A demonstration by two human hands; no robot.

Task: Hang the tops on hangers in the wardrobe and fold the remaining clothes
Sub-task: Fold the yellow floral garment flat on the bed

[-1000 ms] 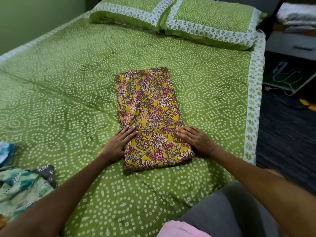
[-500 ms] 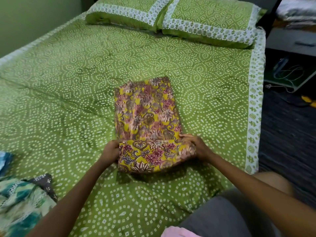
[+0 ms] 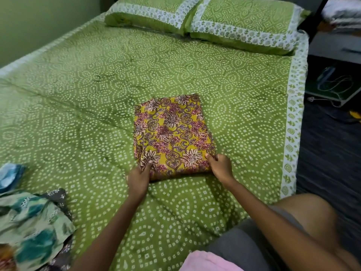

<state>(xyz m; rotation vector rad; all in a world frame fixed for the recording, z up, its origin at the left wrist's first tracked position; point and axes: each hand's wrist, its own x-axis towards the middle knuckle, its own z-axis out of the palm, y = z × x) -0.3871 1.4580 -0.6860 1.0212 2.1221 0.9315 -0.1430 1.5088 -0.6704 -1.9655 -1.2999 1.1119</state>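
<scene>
Folded yellow floral garment [image 3: 172, 136] lies flat mid-bed on the green bedspread [image 3: 78, 98]. Left hand [image 3: 139, 178] pinches its near-left corner, thumb on top. Right hand [image 3: 219, 167] pinches the near-right corner, fingers beneath the cloth. Loose clothes pile [image 3: 33, 222] at near left. Two pillows [image 3: 195, 18] at the far end.
</scene>
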